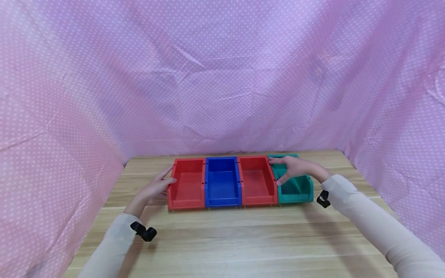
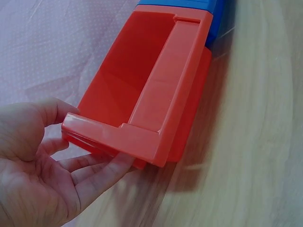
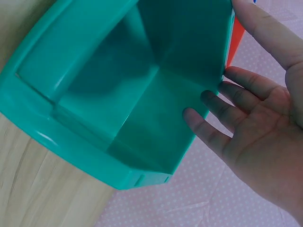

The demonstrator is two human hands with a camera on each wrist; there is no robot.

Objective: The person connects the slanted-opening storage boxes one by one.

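Four bins stand side by side in a row: a red bin [image 1: 187,185] at the left end, a blue bin [image 1: 222,183], another red bin [image 1: 256,181], and a green bin [image 1: 295,197] at the right end. My left hand [image 1: 158,188] grips the left red bin's outer side wall. In the left wrist view the thumb lies at its rim and the other fingers spread along the outside. Over the green bin reaches my right hand [image 1: 295,166], its thumb and fingertips at the rim beside the neighbouring red bin. Its fingers are extended in the right wrist view.
The bins stand toward the back of a light wooden table [image 1: 226,239]. Pink dotted cloth [image 1: 222,96] hangs behind and at both sides. A black strap clip [image 1: 143,231] sits at the left cuff, with another clip [image 1: 323,199] at the right cuff.
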